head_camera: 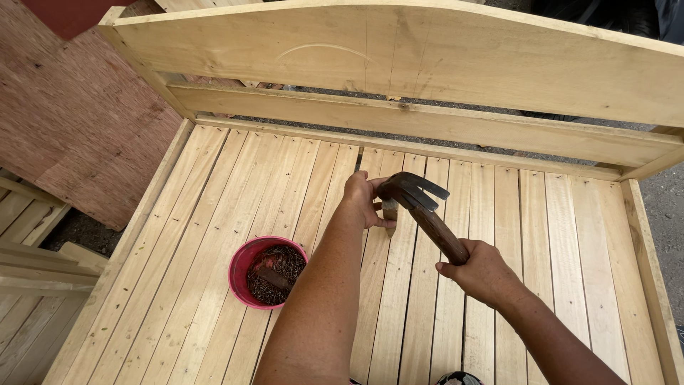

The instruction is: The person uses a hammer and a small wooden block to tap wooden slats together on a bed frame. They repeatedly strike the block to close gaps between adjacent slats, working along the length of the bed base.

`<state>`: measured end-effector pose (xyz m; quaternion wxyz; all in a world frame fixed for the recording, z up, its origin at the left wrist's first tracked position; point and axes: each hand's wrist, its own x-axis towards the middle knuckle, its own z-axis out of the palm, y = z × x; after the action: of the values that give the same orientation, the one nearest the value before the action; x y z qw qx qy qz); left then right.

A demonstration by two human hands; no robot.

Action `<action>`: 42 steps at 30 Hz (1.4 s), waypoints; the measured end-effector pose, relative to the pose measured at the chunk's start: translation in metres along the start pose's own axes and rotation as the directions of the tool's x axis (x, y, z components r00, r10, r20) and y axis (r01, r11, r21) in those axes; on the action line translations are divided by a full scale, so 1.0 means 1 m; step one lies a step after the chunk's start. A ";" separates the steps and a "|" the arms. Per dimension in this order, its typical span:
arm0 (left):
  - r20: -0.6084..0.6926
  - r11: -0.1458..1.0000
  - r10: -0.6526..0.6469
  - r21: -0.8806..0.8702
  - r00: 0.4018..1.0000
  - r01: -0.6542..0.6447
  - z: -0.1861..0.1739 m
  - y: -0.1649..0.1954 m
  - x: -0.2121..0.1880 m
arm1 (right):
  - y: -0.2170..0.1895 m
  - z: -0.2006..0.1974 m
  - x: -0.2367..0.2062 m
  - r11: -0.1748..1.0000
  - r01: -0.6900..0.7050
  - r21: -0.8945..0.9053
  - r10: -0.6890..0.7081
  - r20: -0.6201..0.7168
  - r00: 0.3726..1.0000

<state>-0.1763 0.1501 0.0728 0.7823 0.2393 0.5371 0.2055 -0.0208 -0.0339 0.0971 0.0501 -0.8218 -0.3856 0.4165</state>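
My right hand [482, 271] grips the wooden handle of a claw hammer [417, 199], whose dark head hangs over the pale slats of a bed frame [235, 185]. My left hand [363, 199] rests on the slats right beside the hammer head, its fingers pinched together at the hammer's face. Whether a nail sits between those fingers is too small to tell. A pink bowl [242, 265] full of dark nails stands on the slats to the left of my left forearm.
An arched headboard [399, 53] rises at the far end of the frame. Side rails run along the frame's left and right. A reddish board [78, 121] and more pale slatted woodwork [28, 285] lie to the left. Grey ground shows at the right.
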 end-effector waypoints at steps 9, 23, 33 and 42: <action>0.020 0.998 0.006 -0.067 1.000 -0.004 0.007 -0.008 0.000 | -0.006 -0.009 -0.013 1.000 0.001 0.003 -0.001 -0.046 0.999; 0.145 1.000 0.025 -0.014 0.989 -0.023 -0.003 -0.011 0.013 | 0.011 0.008 0.010 1.000 0.006 0.004 -0.006 -0.020 1.000; 0.127 1.000 0.008 0.010 0.992 -0.010 -0.005 -0.015 0.019 | -0.006 -0.008 -0.011 0.967 0.015 0.255 0.004 -0.073 0.997; 0.114 0.999 0.028 0.040 0.993 -0.033 -0.003 -0.015 0.016 | 0.010 0.013 0.004 0.981 -0.041 0.191 0.044 -0.010 0.999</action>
<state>-0.1728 0.1474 0.0507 0.8032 0.2754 0.4921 0.1921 -0.0233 -0.0417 0.0822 0.1222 -0.8241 -0.3262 0.4467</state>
